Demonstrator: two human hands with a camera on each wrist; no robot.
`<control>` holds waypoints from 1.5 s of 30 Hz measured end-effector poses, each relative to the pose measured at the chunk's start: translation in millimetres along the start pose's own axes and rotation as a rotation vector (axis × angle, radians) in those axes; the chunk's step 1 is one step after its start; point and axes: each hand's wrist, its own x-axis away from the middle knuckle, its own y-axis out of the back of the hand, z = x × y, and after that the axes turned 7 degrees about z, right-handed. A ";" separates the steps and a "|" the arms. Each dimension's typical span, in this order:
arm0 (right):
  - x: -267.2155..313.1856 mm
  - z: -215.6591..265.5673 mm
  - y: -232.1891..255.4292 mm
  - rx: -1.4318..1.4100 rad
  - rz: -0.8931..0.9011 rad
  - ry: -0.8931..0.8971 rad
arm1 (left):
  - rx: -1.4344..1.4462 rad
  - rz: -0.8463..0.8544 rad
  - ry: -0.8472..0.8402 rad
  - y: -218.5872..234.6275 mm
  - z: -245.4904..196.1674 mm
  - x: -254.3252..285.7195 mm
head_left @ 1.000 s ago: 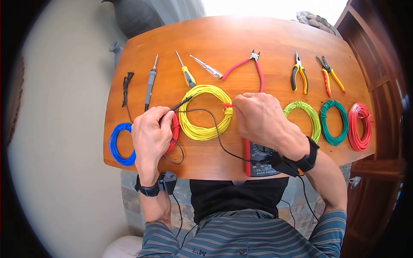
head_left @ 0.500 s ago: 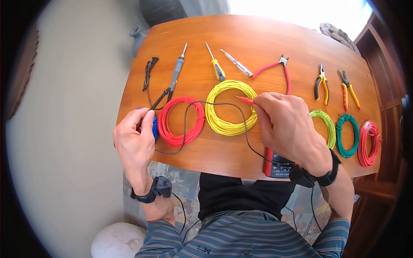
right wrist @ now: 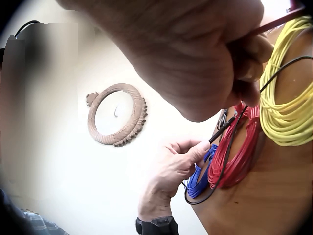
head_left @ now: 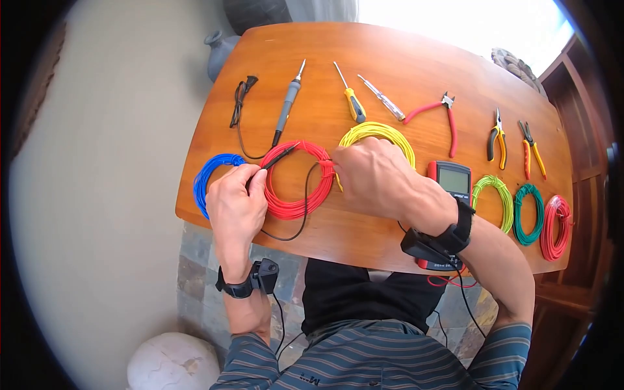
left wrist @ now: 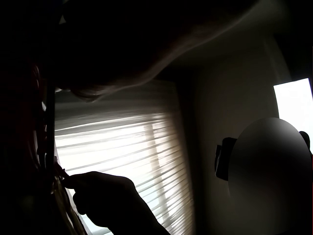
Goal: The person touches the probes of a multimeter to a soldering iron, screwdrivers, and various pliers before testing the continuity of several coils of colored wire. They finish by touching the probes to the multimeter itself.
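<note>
Left hand [head_left: 235,203]: fingers pinched the black probe [head_left: 281,156] near its rear end; probe lay slanted, tip over the top of the red wire coil [head_left: 298,180]. Same grip showed in the right wrist view.
Right hand [head_left: 375,177]: fingers curled at the right rim of the red wire coil, knuckles over the lower edge of the yellow wire coil [head_left: 378,135]. They appeared to pinch a thin red probe, seen only as a sliver in the right wrist view; tip hidden.
Black lead [head_left: 304,209]: ran from the black probe in a loop across the red wire coil and the desk [head_left: 390,71], then under the right hand.
Multimeter [head_left: 452,182]: flat on the desk just right of the right hand, partly covered by the forearm.
Blue wire coil [head_left: 211,174]: beside the left hand, touching the red wire coil's left side.
Other coils: light green [head_left: 495,198], dark green [head_left: 528,211] and a second red one [head_left: 554,224], in a row at the right.
Far row: soldering iron [head_left: 288,104], two screwdrivers [head_left: 351,97], cutters [head_left: 442,112], two pliers [head_left: 513,138].
Left wrist view: dark, backlit; only a hand silhouette.
</note>
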 end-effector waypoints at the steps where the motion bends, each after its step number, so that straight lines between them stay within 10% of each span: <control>1: 1.3 1.1 -2.0 0.016 0.011 -0.009 | 0.022 0.005 0.004 -1.3 1.6 1.1; 45: 35.5 0.8 -8.7 0.065 -0.089 0.017 | 0.023 0.061 0.062 -5.6 8.6 7.2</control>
